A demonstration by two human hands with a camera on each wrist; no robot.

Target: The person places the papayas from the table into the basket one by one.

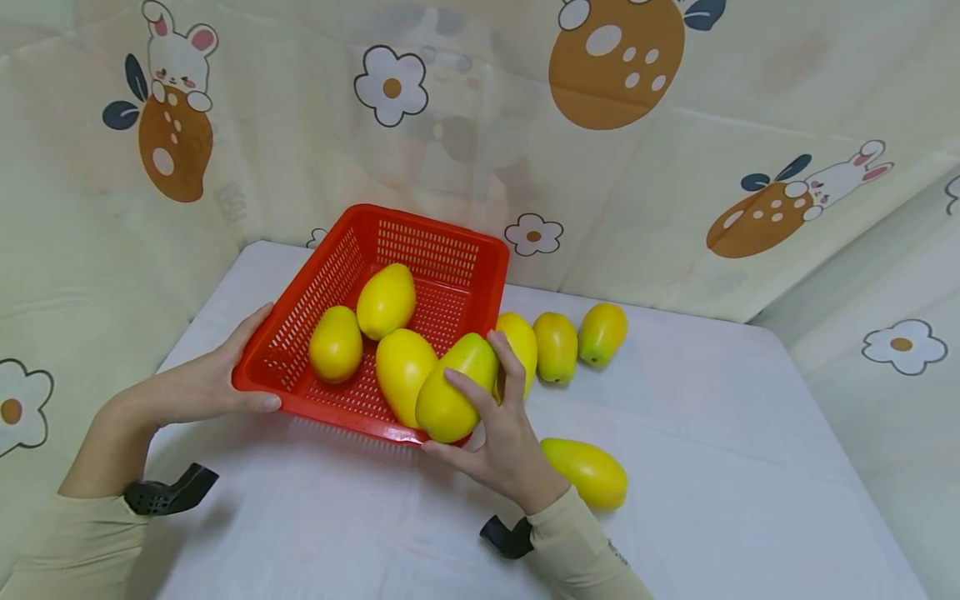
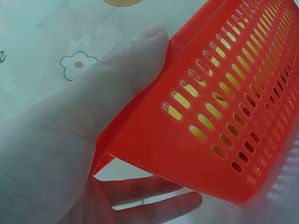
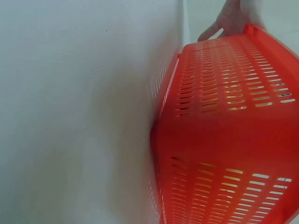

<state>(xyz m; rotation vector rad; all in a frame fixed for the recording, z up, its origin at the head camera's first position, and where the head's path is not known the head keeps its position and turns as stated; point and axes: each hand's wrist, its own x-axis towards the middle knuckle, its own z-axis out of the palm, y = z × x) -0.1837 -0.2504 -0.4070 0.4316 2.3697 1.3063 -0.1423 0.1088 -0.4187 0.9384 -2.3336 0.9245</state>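
A red plastic basket [image 1: 427,223] with slotted walls stands tilted sideways on the table. At its near left corner my left hand [image 1: 198,379] grips the rim; the left wrist view shows the thumb [image 2: 135,60] along the rim and fingers below the wall. My right hand [image 1: 506,442] holds a yellow-green mango [image 1: 453,396] at the near right corner, the thumb close to the rim. Three yellow mangoes lie inside: one on the left [image 1: 335,344], one behind [image 1: 386,302], one [image 1: 401,371] beside the held mango. The right wrist view shows the basket's outer walls [image 3: 224,135], not the right hand.
Right of the basket, a mango [image 1: 520,340] partly hidden by my fingers, a second mango [image 1: 556,348] and a third [image 1: 603,335] form a row. Another mango [image 1: 588,473] lies nearer, beside my right wrist. A patterned curtain [image 1: 450,150] hangs behind the white table [image 1: 712,450].
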